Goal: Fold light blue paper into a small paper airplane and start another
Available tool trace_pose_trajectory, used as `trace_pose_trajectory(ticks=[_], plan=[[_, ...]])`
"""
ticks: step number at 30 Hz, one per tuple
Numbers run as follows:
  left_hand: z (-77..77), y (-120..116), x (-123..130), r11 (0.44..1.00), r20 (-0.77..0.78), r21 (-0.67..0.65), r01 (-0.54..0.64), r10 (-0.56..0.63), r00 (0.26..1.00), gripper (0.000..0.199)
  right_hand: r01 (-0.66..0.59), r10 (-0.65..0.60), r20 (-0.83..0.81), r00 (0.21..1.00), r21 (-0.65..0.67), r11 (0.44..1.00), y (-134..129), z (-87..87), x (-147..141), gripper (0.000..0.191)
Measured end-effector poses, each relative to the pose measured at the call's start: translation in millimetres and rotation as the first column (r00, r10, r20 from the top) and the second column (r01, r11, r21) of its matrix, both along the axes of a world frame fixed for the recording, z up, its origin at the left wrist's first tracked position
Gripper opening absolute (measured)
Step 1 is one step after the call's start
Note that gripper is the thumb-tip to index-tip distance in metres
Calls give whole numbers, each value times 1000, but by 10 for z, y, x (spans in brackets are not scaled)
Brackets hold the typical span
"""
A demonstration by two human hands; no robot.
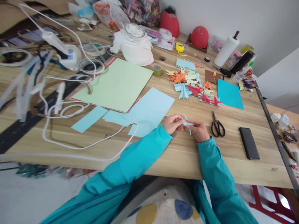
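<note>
Patterned cloth (167, 209) at six o'clock; towards one, left hand (172, 124) and right hand (199, 130) pinch folded blue paper (187, 123): slim points want gentle, even creasing!

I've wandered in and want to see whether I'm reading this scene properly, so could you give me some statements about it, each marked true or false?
1. The left hand and right hand both hold a small light-blue paper piece. True.
2. The scissors are in the right hand. False: they lie on the table.
3. The black phone lies to the right of the scissors. True.
4. The heap of folded paper shapes is all one colour. False: it includes orange, red and light blue.
5. The pale green sheet is rolled into a tube. False: it lies flat.
</note>
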State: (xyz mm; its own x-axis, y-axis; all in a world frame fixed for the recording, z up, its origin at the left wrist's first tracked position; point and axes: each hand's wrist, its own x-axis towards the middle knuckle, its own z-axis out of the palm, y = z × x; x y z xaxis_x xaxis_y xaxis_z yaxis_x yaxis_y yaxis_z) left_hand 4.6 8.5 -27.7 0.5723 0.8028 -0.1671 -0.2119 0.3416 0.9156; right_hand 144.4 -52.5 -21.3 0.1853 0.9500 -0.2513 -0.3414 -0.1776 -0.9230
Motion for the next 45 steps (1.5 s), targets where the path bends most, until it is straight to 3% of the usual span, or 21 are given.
trace_pose_trajectory(ticks=[8,16,22,28,36,45], plan=[[-47,-10,13,996,8,86,-13,12,1000,39,-37,33,74,997,54,998,-4,-77,26,29],[-76,6,13,995,-15,100,-11,12,1000,38,-22,2,217,976,92,996,-3,-5,4,32],[-72,-5,6,994,-4,112,-18,19,1000,36,-49,35,197,980,66,997,-10,-5,10,29],[-43,-5,2,994,-5,103,-39,39,999,34,-110,102,183,978,37,993,-16,34,3,31],[-4,-10,6,996,-11,75,-42,43,999,37,-105,93,158,983,69,992,-10,-26,18,35],[-11,7,1,999,34,-52,-11,13,999,43,-80,65,172,983,81,994,-11,-6,-15,37]])
